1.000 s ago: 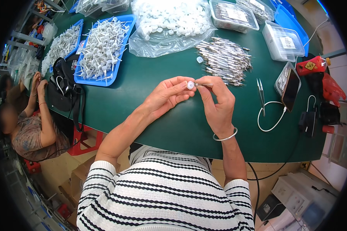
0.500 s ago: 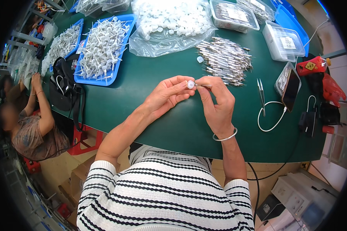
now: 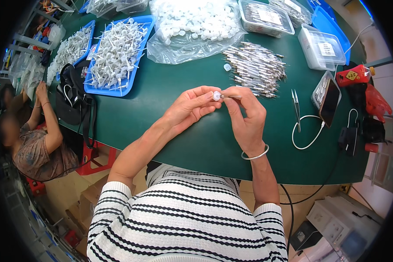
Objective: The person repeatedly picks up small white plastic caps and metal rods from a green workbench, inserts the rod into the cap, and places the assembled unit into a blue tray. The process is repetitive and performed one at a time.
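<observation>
Between the thumb and fingers of my left hand (image 3: 193, 105) is a small white plastic cap (image 3: 216, 95). My right hand (image 3: 247, 118) pinches a thin metal pin (image 3: 227, 96), whose tip meets the cap; how deep it sits is too small to tell. Both hands hover over the near middle of the green table. Beyond my right hand lies a heap of thin metal-and-white pins (image 3: 255, 67), with one loose white cap (image 3: 227, 67) at its left side. Behind it, a clear plastic bag (image 3: 179, 54) holds many white caps.
Blue trays (image 3: 125, 89) of white capped stems stand at the left, near a black bag (image 3: 72, 98). Tweezers (image 3: 296, 107), a white cable (image 3: 303, 147), a phone (image 3: 330, 104) and a red bottle (image 3: 353, 75) lie right. Clear boxes (image 3: 321, 48) line the back. A co-worker (image 3: 41, 139) sits left.
My hands hold almost the same pose, with the pin still against the cap. Only a very slight shift of view shows.
</observation>
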